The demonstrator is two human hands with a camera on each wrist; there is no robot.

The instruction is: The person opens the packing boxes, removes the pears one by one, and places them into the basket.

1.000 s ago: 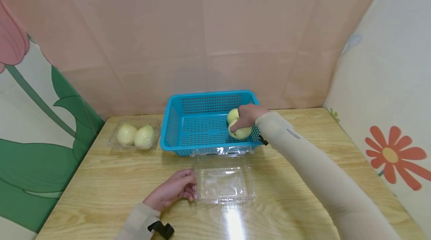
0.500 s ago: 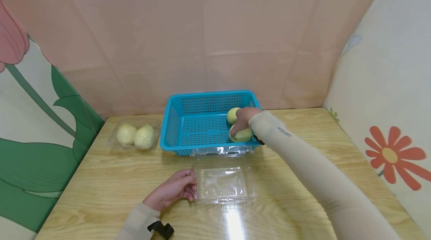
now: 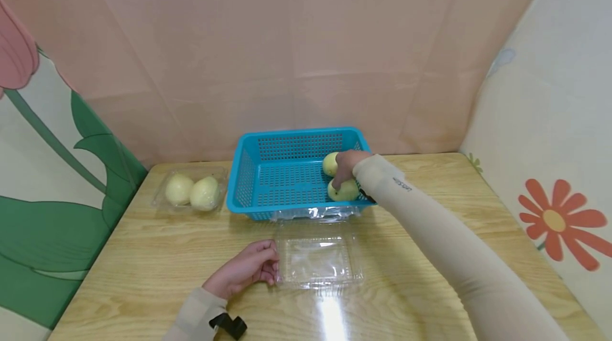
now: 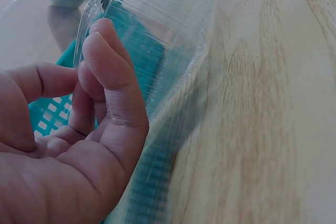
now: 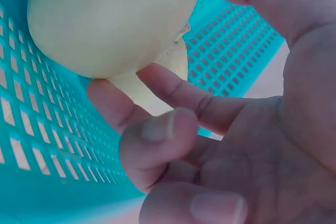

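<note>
In the head view my right hand (image 3: pixel 345 167) reaches into the blue plastic basket (image 3: pixel 277 176) and holds a pale yellow-green melon (image 3: pixel 349 191) near its front right corner. The right wrist view has thumb and fingertips set against opposite sides of that melon (image 5: pixel 110 22), the other fingers curled below. A second melon (image 3: pixel 328 164) lies behind it. My left hand (image 3: pixel 246 267) pinches the left edge of an opened clear plastic clamshell box (image 3: pixel 317 261) between thumb and fingers. Up close, the left wrist view shows the clamshell rim (image 4: pixel 86 22) at those fingertips.
A closed clear clamshell with two similar melons (image 3: pixel 205 194) sits on the table left of the basket. The open box's lid edge (image 3: pixel 315 214) overlaps the basket's front rim. A pink backdrop (image 3: pixel 287 65) stands behind the wooden table (image 3: pixel 158 261).
The held melon has shifted slightly toward the basket's front, widening the gap to the melon behind. My right hand has moved a little left. The left hand and clamshell have stayed put.
</note>
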